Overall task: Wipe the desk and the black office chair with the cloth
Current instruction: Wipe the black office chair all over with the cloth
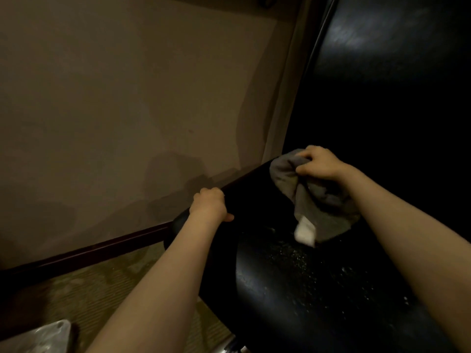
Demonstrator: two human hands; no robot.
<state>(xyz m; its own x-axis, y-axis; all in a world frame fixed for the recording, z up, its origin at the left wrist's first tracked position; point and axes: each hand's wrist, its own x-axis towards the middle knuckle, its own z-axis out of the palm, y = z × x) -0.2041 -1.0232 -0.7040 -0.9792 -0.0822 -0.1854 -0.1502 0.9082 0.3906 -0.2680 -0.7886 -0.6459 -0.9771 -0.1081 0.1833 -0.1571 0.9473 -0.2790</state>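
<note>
1. Chair: black, fills the frame from 3 to 6 o'clock.
2. Cloth: bunched on the chair, long axis 11 to 5 o'clock; pale specks lie at 5 o'clock from it.
3. Right hand: grip clamped on the cloth's upper end, nearer the specks.
4. Left hand: grip curled over the chair edge, 9 o'clock.
5. Hidden: worktop out of view; chair outline lost in shadow.

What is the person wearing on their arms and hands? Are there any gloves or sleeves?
No gloves and no sleeves show. The left hand and the right hand are bare, and the left forearm and right forearm are uncovered right up to the picture's edge. I see no watch, bracelet or ring, though the light is dim, so something small on the fingers could be missed.
</note>
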